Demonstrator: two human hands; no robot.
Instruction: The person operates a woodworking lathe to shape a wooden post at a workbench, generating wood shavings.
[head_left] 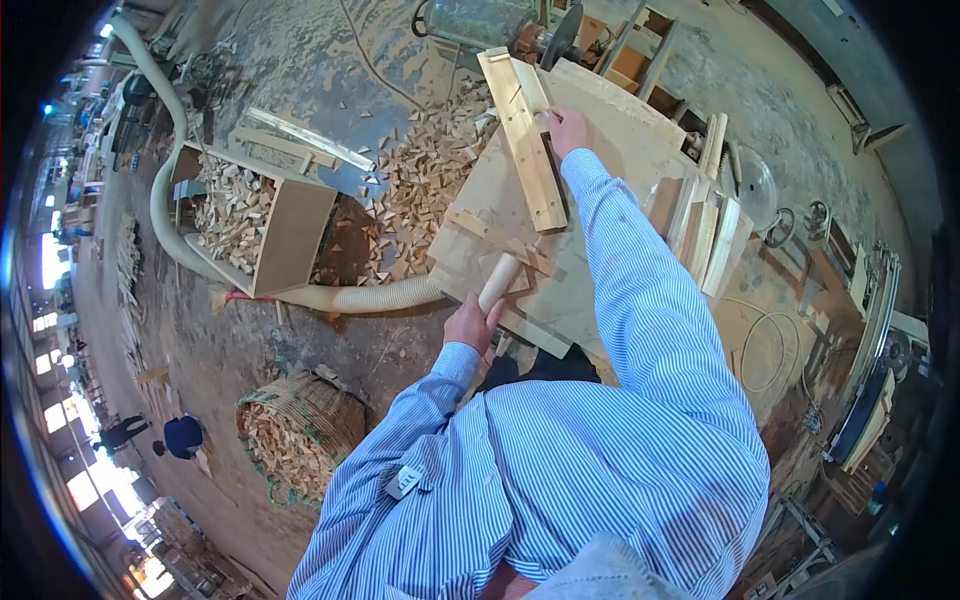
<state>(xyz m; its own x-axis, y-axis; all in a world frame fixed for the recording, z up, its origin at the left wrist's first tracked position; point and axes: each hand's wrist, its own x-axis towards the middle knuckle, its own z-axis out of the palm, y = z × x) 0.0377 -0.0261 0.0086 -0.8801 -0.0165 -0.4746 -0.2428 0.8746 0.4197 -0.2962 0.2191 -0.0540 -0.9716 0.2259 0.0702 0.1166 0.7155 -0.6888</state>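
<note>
My left hand (472,325) is wrapped round the near end of a pale round wooden piece (497,282), which points up toward a thin wooden strip (480,229) on the worktable (600,290). Farther off, my right hand (568,131) is at the right side of a long wooden fence or board (524,140), its fingers bent against a pale wood piece (530,86) beside the board. The fingertips of my right hand are partly hidden, so its hold is unclear. Striped sleeves cover both arms.
Stacked wood strips (703,235) stand at the table's right. Left of it lie a heap of offcuts (425,180), a wooden bin (295,235), a hose (370,296) and a full basket (300,435). Two people (183,437) are at the far left.
</note>
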